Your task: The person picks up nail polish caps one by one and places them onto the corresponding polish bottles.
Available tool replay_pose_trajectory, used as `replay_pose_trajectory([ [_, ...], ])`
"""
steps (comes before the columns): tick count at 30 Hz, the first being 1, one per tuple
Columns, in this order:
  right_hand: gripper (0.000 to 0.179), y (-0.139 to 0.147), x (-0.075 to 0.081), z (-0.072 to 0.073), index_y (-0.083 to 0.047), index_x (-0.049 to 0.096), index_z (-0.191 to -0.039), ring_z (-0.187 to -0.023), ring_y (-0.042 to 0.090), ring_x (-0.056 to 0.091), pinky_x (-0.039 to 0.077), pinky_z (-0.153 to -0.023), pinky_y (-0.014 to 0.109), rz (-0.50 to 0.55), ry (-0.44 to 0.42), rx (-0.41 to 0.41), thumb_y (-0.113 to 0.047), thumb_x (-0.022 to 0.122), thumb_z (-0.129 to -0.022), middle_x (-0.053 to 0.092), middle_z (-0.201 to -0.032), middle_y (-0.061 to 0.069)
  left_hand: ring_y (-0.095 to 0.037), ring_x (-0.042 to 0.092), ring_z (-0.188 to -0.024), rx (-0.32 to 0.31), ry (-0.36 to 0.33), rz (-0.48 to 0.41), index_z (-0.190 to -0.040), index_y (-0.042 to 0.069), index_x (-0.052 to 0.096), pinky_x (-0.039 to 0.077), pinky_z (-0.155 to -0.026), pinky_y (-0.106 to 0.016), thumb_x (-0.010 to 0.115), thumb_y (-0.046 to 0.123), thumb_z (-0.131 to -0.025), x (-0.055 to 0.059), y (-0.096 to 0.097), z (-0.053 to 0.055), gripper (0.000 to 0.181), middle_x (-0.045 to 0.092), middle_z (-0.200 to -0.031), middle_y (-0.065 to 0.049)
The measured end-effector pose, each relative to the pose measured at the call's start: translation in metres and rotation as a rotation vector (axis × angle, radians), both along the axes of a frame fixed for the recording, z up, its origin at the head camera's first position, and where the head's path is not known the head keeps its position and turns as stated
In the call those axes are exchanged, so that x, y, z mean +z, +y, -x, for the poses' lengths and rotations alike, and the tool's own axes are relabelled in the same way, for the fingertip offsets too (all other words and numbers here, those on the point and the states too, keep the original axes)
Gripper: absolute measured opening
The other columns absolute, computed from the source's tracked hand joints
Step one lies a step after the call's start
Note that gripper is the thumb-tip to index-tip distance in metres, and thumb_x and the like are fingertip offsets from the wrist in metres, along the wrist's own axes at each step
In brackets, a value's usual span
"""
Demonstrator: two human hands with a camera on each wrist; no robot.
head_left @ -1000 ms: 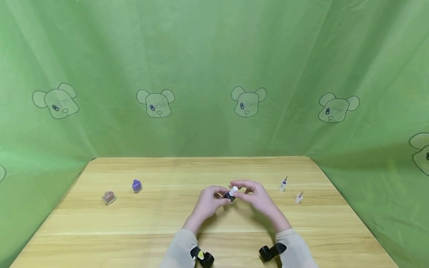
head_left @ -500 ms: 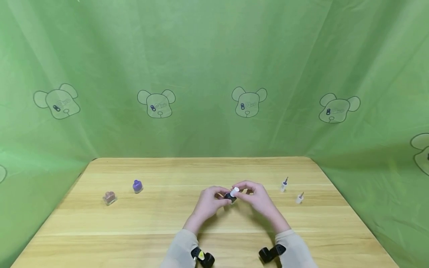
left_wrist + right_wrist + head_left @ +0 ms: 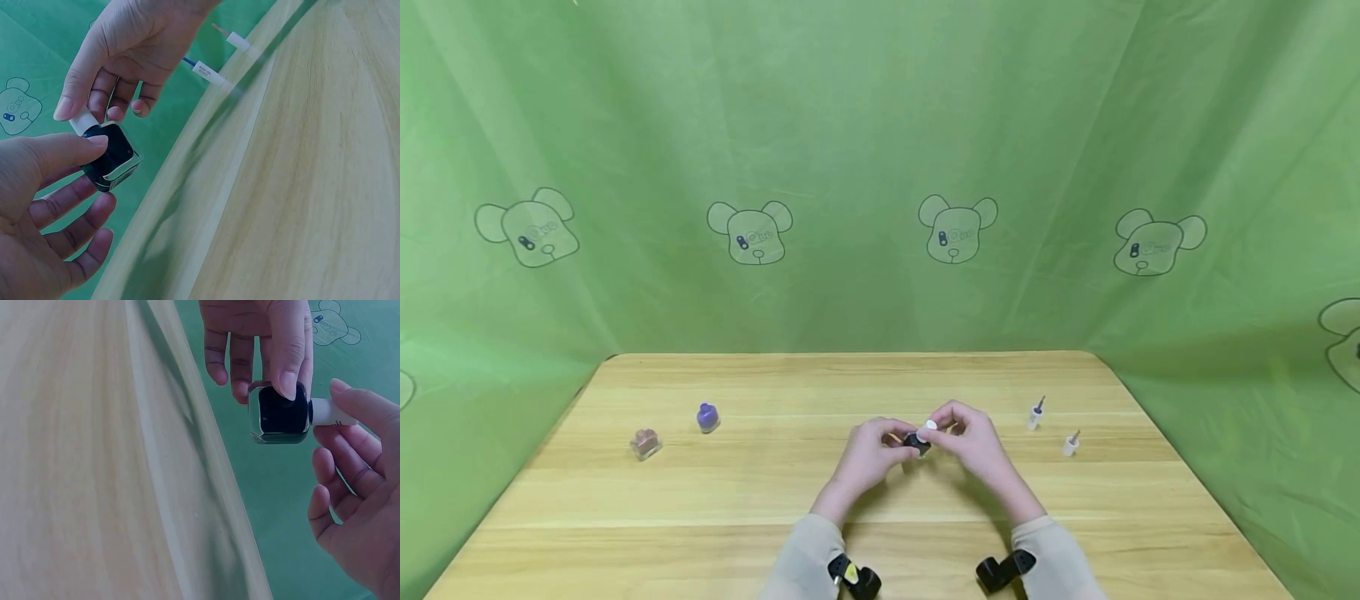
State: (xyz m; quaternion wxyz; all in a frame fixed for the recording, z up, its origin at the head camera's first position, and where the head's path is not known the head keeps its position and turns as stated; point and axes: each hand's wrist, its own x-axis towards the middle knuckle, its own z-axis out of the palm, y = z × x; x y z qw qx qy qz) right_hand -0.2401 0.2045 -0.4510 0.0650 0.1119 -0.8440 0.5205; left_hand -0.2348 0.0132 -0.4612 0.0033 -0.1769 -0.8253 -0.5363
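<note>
Between the two hands, above the table, is a square glass nail polish bottle with dark polish inside. My left hand pinches the bottle's body between thumb and fingers. With thumb and fingertips, my right hand grips the white cap, which sits on the bottle's neck. The bottle is tilted, its cap pointing toward the right hand. In the left wrist view the dark bottle shows its flat side, with the left thumb pressed on it.
On the wooden table, a purple bottle and a pinkish bottle stand uncapped at the left. Two white caps with brushes pointing up, one farther back and one nearer, stand at the right. A green curtain surrounds the table.
The right hand has turned and shifted slightly on the white cap, and the cap tilts more toward the right. The left hand keeps its hold on the bottle.
</note>
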Motion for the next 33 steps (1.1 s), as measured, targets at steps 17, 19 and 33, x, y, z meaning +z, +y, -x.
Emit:
replay_pose_trajectory([
  [17,0.044,0.010,0.005,0.000,-0.011,0.061,-0.129,-0.101,0.004,0.057,0.047,-0.082,0.023,-0.051,0.018,0.194,-0.023,0.071,-0.088,0.068,-0.123,0.008,-0.012,0.063,-0.082,0.003,0.000,-0.009,-0.106,0.011,0.074,0.052,-0.070,-0.020,0.079,0.016,-0.080,0.001,-0.001,-0.001,0.027,0.072,-0.101,-0.008],
  [19,0.042,0.011,0.006,0.000,-0.012,0.063,-0.127,-0.100,0.002,0.058,0.047,-0.081,0.023,-0.059,0.019,0.206,-0.023,0.071,-0.088,0.069,-0.123,0.007,-0.012,0.063,-0.081,0.003,0.002,-0.010,-0.106,0.010,0.074,0.052,-0.069,-0.020,0.079,0.016,-0.080,0.000,-0.001,-0.001,0.027,0.072,-0.101,-0.008],
  [33,0.028,0.009,0.004,-0.001,-0.010,0.071,-0.111,-0.083,0.016,0.058,0.046,-0.073,0.022,-0.045,-0.012,0.155,-0.023,0.072,-0.086,0.071,-0.114,0.012,-0.012,0.064,-0.082,0.006,-0.004,0.005,-0.106,0.011,0.074,0.052,-0.071,-0.021,0.080,0.016,-0.079,-0.001,-0.001,0.000,0.028,0.073,-0.103,-0.008],
])
